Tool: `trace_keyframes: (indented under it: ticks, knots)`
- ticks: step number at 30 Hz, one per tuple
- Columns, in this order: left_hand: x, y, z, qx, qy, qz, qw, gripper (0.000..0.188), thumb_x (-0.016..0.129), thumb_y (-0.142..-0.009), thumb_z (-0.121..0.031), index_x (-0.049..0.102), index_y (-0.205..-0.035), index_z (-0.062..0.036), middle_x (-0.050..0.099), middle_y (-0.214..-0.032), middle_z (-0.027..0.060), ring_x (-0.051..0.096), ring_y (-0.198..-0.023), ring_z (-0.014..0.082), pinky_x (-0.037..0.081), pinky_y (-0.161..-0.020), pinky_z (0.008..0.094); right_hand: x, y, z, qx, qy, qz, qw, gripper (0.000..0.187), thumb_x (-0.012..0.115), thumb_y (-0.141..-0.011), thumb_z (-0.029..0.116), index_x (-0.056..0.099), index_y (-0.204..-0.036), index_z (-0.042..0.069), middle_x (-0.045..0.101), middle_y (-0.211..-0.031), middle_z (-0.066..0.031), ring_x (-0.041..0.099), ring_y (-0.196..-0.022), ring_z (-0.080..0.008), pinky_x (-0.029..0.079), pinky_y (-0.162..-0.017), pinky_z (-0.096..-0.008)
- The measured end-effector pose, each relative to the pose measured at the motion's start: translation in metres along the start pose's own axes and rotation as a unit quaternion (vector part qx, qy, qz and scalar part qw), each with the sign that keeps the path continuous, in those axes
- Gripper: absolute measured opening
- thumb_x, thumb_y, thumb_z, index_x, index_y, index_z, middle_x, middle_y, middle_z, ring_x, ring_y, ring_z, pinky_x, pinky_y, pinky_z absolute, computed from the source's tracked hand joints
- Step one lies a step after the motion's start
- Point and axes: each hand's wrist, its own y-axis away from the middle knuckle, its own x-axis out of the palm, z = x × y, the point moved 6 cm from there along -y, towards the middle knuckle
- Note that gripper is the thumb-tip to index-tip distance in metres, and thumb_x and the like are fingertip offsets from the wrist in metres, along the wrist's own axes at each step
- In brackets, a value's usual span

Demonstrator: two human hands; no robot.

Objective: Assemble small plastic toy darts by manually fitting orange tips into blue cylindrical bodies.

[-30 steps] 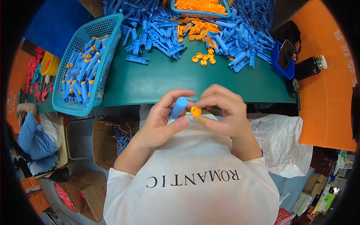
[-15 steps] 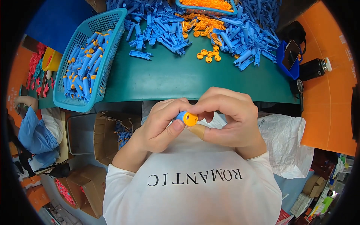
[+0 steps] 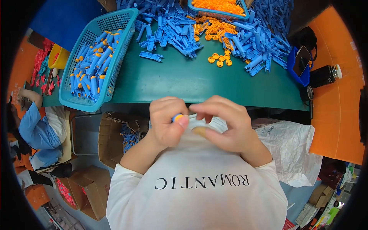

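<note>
My left hand (image 3: pixel 165 120) is closed round a blue tube with an orange cap (image 3: pixel 177 117); most of it is hidden in the fist, and the thumb lies over the capped end. To its right, my right hand (image 3: pixel 230 124) is apart from the tube, fingers spread and slightly blurred, with a tan cover on the thumb. Both hands are in front of the green table's (image 3: pixel 172 86) near edge. Several round orange caps (image 3: pixel 221 58) lie on the table beyond them. Similar capped tubes (image 3: pixel 94 63) fill a light-blue basket (image 3: pixel 78 105) at the left.
Blue half-shells (image 3: pixel 186 36) and orange slotted strips (image 3: pixel 220 28) are heaped at the back. A blue tray (image 3: pixel 292 63) with a phone (image 3: pixel 303 57) and a black bottle (image 3: pixel 322 76) stand right. A cardboard box (image 3: pixel 106 143) is below left; another person's blue sleeve (image 3: pixel 36 126) shows far left.
My right hand has let go of the capped tube and its fingers have spread. My left fist has turned and closed further round the tube, with its thumb now over the cap.
</note>
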Motion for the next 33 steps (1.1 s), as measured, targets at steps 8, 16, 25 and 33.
trace_keyframes:
  ticks: [8,16,25,33]
  knots:
    - [-0.144,-0.037,0.001,-0.129,-0.544,-0.224,0.798,0.049,0.058,-0.099,-0.043,0.065,-0.112,0.0043,0.067,-0.106,0.0215,0.063,-0.101,0.0353,0.047,-0.091,0.0443,-0.039,0.024,-0.077,0.143,0.017,-0.058,0.988,0.028,0.077,-0.079,-0.004,0.072,-0.106,-0.001,0.065,-0.085,-0.0042,0.056,-0.073,-0.0112,0.045,-0.069,-0.0247]
    - [-0.071,-0.046,0.07,-0.073,-0.446,0.051,0.891,0.038,0.073,-0.088,-0.014,0.065,-0.123,-0.0026,0.061,-0.114,0.0172,0.06,-0.102,0.0348,0.049,-0.087,0.0455,-0.025,0.023,-0.11,0.205,0.054,-0.038,0.976,0.014,0.073,-0.085,0.002,0.073,-0.099,-0.001,0.065,-0.082,-0.0039,0.055,-0.069,-0.0099,0.045,-0.065,-0.0244]
    - [-0.025,-0.012,0.071,-0.077,-0.398,0.025,0.914,0.015,0.069,-0.086,-0.004,0.062,-0.099,-0.0008,0.056,-0.1,0.016,0.057,-0.093,0.0373,0.047,-0.079,0.0462,-0.051,0.026,-0.119,0.208,0.105,-0.101,0.967,0.011,0.073,-0.086,0.003,0.074,-0.097,0.0,0.065,-0.079,-0.0042,0.056,-0.068,-0.0094,0.045,-0.062,-0.0242]
    - [0.01,0.004,0.066,-0.012,-0.197,0.116,0.974,0.027,0.068,-0.082,0.006,0.065,-0.107,-0.0047,0.065,-0.115,0.0131,0.062,-0.108,0.0359,0.05,-0.097,0.0456,-0.055,-0.03,-0.122,0.053,0.334,-0.113,0.934,0.016,0.073,-0.082,0.004,0.071,-0.097,0.001,0.068,-0.091,-0.0113,0.065,-0.084,-0.0274,0.052,-0.073,-0.035]
